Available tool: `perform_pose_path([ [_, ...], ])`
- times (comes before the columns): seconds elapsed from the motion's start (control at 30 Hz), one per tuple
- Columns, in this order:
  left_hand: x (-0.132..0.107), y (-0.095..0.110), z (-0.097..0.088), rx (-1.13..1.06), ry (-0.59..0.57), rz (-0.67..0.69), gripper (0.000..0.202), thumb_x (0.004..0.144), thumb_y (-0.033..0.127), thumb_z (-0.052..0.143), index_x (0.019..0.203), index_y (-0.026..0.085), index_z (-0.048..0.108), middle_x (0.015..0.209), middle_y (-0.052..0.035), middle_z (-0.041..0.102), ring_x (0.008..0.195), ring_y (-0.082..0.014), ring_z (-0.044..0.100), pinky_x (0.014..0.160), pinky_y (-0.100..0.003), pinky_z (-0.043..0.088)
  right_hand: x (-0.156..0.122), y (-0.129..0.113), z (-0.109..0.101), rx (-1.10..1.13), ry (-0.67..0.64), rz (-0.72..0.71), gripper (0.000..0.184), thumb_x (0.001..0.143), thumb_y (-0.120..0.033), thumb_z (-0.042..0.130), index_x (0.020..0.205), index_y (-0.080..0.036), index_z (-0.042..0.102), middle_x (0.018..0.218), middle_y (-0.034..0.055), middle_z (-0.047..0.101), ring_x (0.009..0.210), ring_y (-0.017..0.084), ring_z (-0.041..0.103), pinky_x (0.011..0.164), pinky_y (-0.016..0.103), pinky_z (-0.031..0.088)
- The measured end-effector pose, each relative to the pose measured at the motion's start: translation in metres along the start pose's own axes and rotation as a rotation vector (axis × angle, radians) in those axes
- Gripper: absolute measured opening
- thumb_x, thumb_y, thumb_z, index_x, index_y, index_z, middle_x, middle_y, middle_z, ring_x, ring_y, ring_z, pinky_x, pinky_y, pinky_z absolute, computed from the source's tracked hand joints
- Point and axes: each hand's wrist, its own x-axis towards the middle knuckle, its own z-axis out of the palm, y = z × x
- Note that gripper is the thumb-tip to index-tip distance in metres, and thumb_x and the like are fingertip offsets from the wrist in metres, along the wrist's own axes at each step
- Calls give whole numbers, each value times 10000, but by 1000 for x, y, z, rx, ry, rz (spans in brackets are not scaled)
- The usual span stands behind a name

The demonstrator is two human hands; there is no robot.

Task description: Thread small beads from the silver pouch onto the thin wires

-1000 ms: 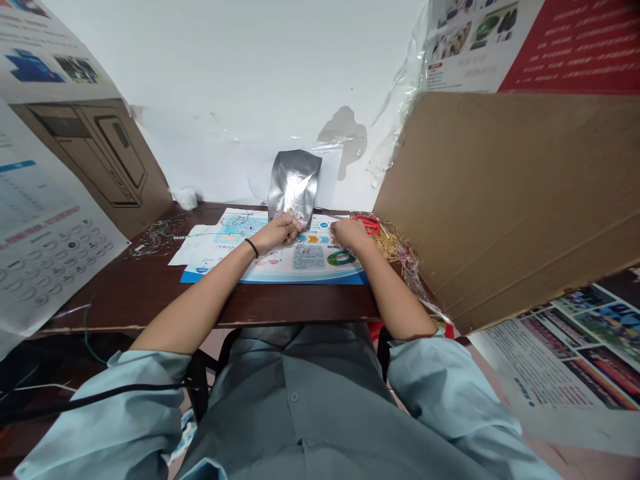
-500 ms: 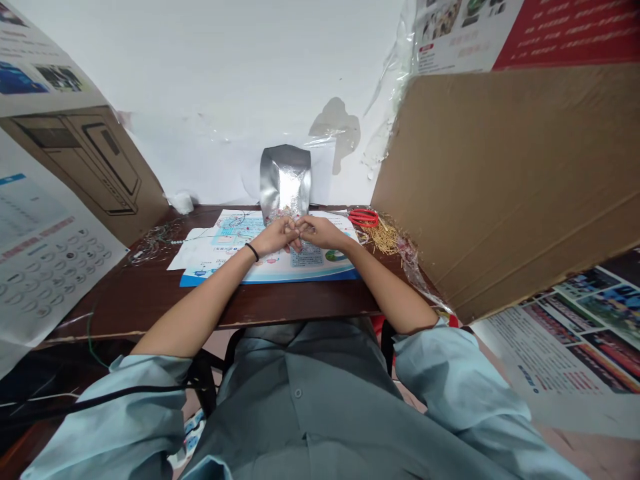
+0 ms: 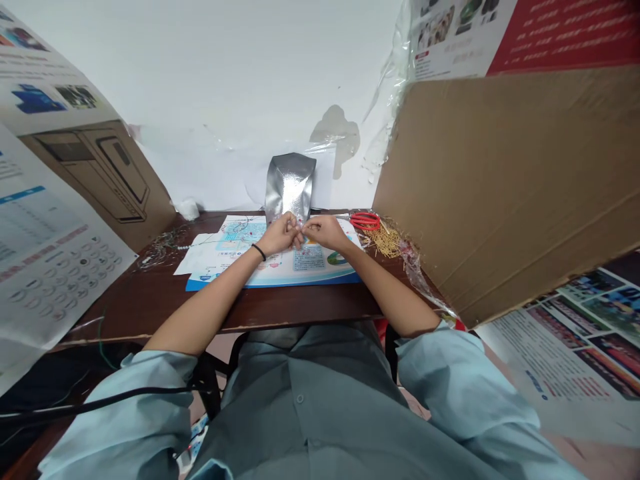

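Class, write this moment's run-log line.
left hand: curled; right hand: curled alongside; grip contents: unclear; silver pouch: behind hands; red-handled scissors: right

Two hands were in view: left hand [image 3: 280, 235], right hand [image 3: 327, 232]. Black wristband [image 3: 259, 253]: there was one. Silver pouch [image 3: 290, 183], far side of the tabletop [image 3: 300, 307]: counted one; tabletop also one. Red scissor handles [image 3: 365, 221], right: one pair showed. Golden sticks [image 3: 387, 241], right: many, heaped too closely to number. Clear wrapper [image 3: 413, 268], right: one seen. White wad [image 3: 189, 209], far left: one. Strand tangle [image 3: 163, 247], left: one; single strands could not be counted. Printed sheets [image 3: 280, 276] lay overlapping, at least two. Cardboard panels numbered two: left panel [image 3: 95, 177], right panel [image 3: 500, 193]. Sleeves, near, were two: left sleeve [image 3: 150, 370], right sleeve [image 3: 460, 387]. Black cable [image 3: 100, 403], near left: one. Shirtfront button [image 3: 300, 399]: one showed.
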Motion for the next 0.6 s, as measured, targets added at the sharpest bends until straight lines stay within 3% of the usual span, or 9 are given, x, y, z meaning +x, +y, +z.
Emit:
perform_pose_path([
  [0.1,19,13,-4,139,59,-11,171,1005,108,619,1060,233,515,720,17,746,566,-153,687,586,-228,457,0,0,-5,-104,165,108,226,939,-255,677,882,-196,888,705,-2,704,713,164,580,707,281,379],
  [0.2,44,22,-11,440,145,15,229,951,39,561,1081,214,634,723,15,740,642,-165,681,677,-250,485,-2,-1,-11,-195,261,222,251,957,-255,677,984,-222,924,786,32,788,782,208,656,715,291,407],
  [0.33,68,19,-12,864,51,-14,166,786,44,705,766,207,731,753,-51,736,849,-237,716,777,-276,471,-3,-2,-18,-190,271,330,274,997,-298,679,1085,-241,932,815,42,810,799,225,700,684,290,421],
  [0.47,74,11,-5,972,9,-35,233,709,38,754,579,206,659,714,-82,694,862,-263,708,757,-280,442,-3,-2,-17,-180,262,337,269,1006,-320,689,1107,-259,930,802,27,800,774,213,690,685,290,424],
  [0.6,69,12,-7,887,54,29,233,819,72,708,617,185,728,718,-87,712,759,-219,649,746,-299,438,-2,2,-13,-186,287,291,239,989,-303,701,1054,-260,927,766,19,772,780,212,667,707,299,433],
])
